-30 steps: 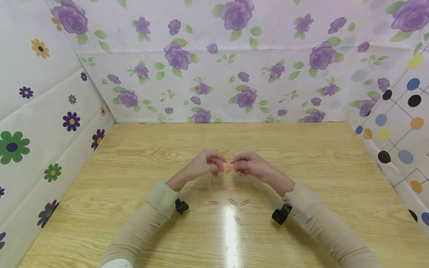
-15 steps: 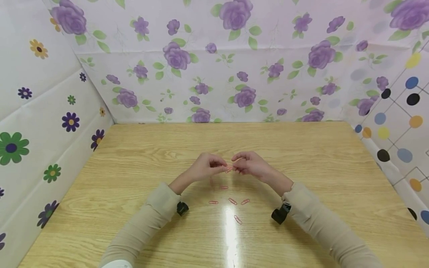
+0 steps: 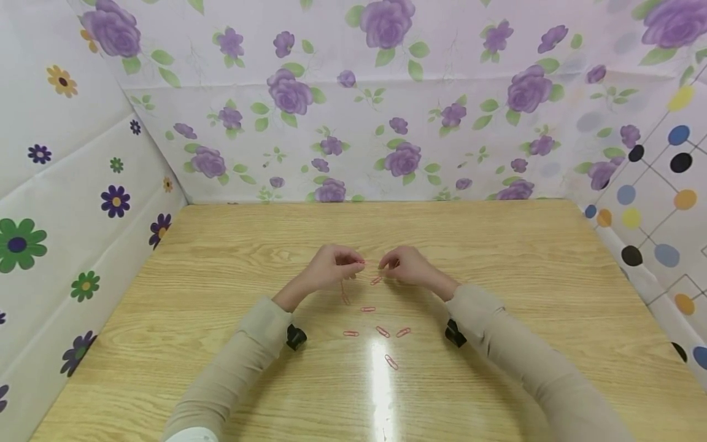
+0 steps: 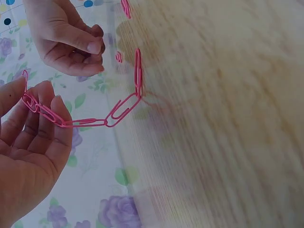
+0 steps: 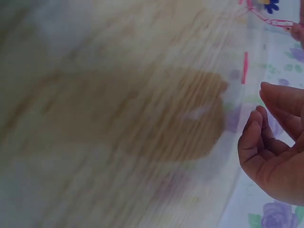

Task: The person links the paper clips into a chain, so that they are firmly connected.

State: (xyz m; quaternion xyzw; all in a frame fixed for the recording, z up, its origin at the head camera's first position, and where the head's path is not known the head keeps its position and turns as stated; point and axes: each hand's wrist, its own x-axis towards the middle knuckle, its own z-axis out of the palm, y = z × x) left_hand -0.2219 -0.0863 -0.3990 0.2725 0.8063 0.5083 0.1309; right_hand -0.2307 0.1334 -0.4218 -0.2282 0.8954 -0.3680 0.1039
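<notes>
My left hand point(image 3: 331, 267) pinches one end of a chain of linked pink paper clips point(image 4: 107, 122). Across the fingers the chain runs and then hangs down, its lower end seen in the head view beneath the hand. To the right, my right hand point(image 3: 410, 265) hovers low over the table with fingers loosely bent. In the right wrist view its thumb and fingers point(image 5: 251, 137) are apart with nothing between them. A single pink paper clip point(image 3: 376, 280) lies on the table just by the right fingertips.
Several loose pink paper clips lie closer to the person, among them a horizontal paper clip point(image 3: 367, 309) and a slanted paper clip point(image 3: 391, 362). The wooden table point(image 3: 248, 233) is bounded by a flowered cloth point(image 3: 342, 141) behind and patterned cloths at both sides.
The hands were together at the paper clips and are now apart. My left hand has shifted left with the chain, which now hangs clearly. My right hand has come away from it.
</notes>
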